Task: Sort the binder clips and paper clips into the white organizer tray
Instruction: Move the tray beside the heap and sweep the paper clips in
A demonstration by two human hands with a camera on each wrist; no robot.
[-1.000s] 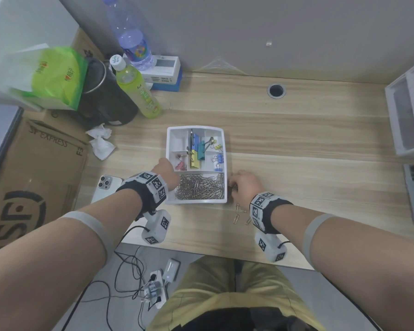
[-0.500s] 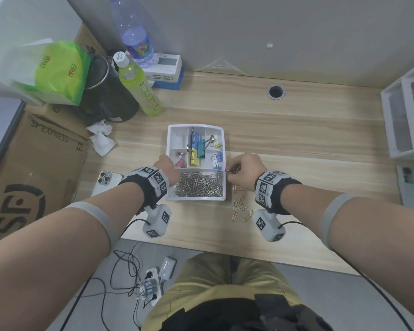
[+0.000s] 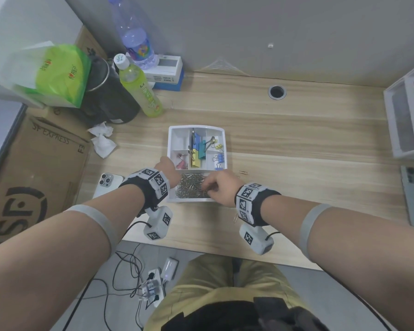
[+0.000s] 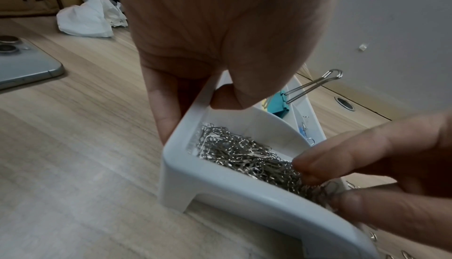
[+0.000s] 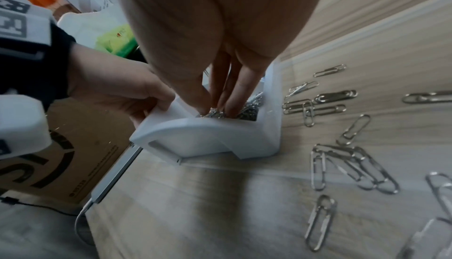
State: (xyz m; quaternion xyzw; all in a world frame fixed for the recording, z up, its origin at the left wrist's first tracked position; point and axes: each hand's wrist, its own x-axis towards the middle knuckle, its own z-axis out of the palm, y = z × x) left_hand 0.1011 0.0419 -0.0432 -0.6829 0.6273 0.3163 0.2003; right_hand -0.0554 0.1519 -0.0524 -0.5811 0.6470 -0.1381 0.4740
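With the left hand (image 3: pixel 170 169) gripping the white organizer tray (image 3: pixel 221 132) by its left wall, the right hand's (image 3: pixel 221 188) fingers (image 5: pixel 229 97) pinch paper clips (image 4: pixel 244 156) into the front compartment; next comes gathering the loose clips (image 5: pixel 352 164) on the surface (image 3: pixel 296 144).

Soft, even indoor light filled the head view, with only faint shadows on the bench (image 3: pixel 296 144). Wide-angle distortion bowed the edges and stretched the forearms. Both wrist views were dimmer and slightly grainy. In the left wrist view the right hand (image 4: pixel 381 168) was blurred; in the right wrist view the loose paper clips (image 5: pixel 342 166) smeared toward the frame's edge, and a pale sheen lay across the wood.
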